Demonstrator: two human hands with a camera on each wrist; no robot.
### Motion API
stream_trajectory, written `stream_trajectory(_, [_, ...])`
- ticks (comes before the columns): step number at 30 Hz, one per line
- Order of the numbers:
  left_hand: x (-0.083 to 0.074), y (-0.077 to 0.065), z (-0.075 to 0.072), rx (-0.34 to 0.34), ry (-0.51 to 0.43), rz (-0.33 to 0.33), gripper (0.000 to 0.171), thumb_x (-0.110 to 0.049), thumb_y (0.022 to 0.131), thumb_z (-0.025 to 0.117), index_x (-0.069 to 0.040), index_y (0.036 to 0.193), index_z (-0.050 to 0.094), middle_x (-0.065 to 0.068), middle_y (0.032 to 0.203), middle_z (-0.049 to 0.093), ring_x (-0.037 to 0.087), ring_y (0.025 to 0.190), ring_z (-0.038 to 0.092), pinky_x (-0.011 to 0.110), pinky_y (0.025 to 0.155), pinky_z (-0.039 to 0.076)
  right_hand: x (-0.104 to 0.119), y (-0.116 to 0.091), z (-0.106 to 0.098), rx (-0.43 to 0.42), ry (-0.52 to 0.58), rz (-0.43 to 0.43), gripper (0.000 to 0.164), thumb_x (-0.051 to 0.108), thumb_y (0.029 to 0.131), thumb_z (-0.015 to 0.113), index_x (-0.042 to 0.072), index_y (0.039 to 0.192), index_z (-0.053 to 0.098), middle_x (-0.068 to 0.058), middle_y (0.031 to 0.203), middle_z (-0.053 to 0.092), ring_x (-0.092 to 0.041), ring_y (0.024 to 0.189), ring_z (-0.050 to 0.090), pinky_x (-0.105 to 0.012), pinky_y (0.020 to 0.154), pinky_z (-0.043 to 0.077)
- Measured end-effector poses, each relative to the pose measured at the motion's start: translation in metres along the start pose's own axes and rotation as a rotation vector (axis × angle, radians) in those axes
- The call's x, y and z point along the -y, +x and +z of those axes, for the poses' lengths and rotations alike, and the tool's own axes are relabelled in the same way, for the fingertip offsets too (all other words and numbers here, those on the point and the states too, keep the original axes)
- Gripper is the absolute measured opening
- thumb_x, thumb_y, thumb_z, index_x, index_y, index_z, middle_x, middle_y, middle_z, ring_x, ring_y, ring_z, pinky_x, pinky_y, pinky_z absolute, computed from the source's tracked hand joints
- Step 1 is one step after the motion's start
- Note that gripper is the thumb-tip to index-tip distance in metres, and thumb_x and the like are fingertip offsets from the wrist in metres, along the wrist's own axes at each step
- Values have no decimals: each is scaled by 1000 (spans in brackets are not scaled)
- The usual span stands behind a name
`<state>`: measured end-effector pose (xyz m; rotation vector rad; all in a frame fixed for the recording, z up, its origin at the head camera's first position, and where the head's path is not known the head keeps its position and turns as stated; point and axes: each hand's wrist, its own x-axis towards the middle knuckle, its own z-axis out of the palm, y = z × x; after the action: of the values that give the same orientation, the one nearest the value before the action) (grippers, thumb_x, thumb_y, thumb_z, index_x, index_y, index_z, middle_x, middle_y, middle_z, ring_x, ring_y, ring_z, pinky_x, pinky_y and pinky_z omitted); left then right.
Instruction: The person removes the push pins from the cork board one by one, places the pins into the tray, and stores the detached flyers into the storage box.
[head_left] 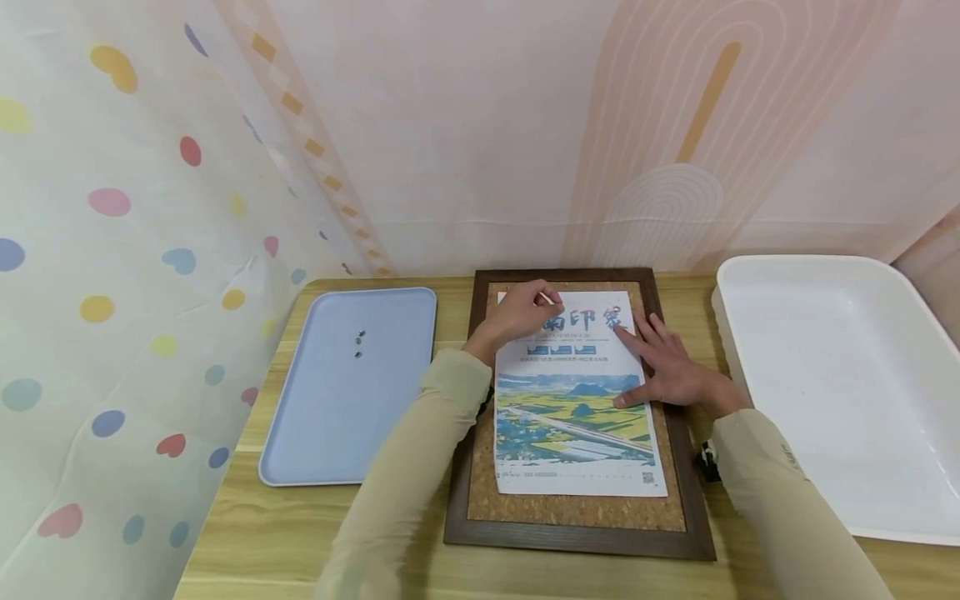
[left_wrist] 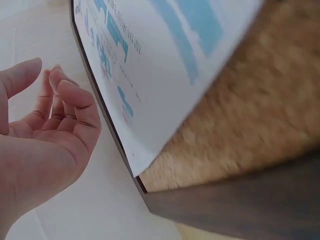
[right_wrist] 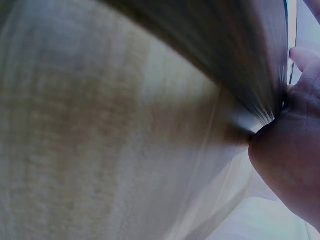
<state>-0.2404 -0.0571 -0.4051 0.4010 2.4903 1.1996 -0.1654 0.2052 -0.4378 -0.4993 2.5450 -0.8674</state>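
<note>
Nearest you, a light wood-grain bench (head_left: 300,533) runs under everything, and your beige sleeves reach in over it. The rectangular cork board in a dark brown wooden frame (head_left: 577,510) lies flat, with a strip of bare cork showing at its near end. On it lies the white paper sheet printed with a blue, green and yellow landscape (head_left: 577,433), picture half toward you, big blue lettering beyond. Your right hand (head_left: 667,371) is spread wide over the sheet's right edge, thumb and forefinger on the paper, palm by the frame. To your left, the pale blue rounded tray (head_left: 322,417) carries three tiny dark shiny pieces (head_left: 358,341) in a short row, too small to make out. Your left hand (head_left: 517,315) is at the sheet's far left corner, fingers bent inward, thumb tip near the forefinger; you can't tell whether anything small sits between them. A small round spot (head_left: 617,309) marks the far right corner. On your right stands the deep white plastic tub (head_left: 885,400). Behind it all hangs pink patterned cloth (head_left: 487,125), with white dotted cloth (head_left: 67,292) at the left.
</note>
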Motion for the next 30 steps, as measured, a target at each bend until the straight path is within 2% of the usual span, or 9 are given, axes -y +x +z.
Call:
stream_trajectory(8, [-12, 16, 15, 46, 31, 48, 16, -26, 100, 59, -13, 109, 63, 5, 98, 57, 18, 82, 50, 29, 72, 41, 0, -4, -1, -5, -8, 7, 118, 49, 74, 83, 13, 160, 11, -19, 163, -18, -41, 147, -24, -69, 110, -12])
stream_trajectory(16, [-21, 28, 29, 124, 46, 84, 21, -21, 100, 59, -13, 119, 62, 4, 103, 59, 17, 89, 53, 29, 81, 43, 2, -6, 1, -1, -23, 16, 118, 52, 74, 82, 13, 160, 11, -18, 164, -17, -41, 147, -23, -69, 111, -11])
stream_trajectory(23, [-24, 35, 36, 121, 41, 104, 22, -16, 100, 57, -14, 120, 64, 3, 103, 61, 16, 89, 54, 28, 83, 43, 3, -7, 3, 5, -33, 12, 118, 53, 74, 82, 14, 160, 11, -17, 164, -17, -40, 147, -23, -68, 111, -11])
stream_trajectory(30, [-27, 39, 43, 137, 66, 101, 27, -17, 101, 55, -16, 127, 64, 4, 109, 62, 19, 98, 55, 34, 93, 44, 5, -8, 3, 13, -30, 3, 118, 52, 74, 82, 13, 160, 11, -17, 164, -17, -41, 147, -23, -68, 111, -11])
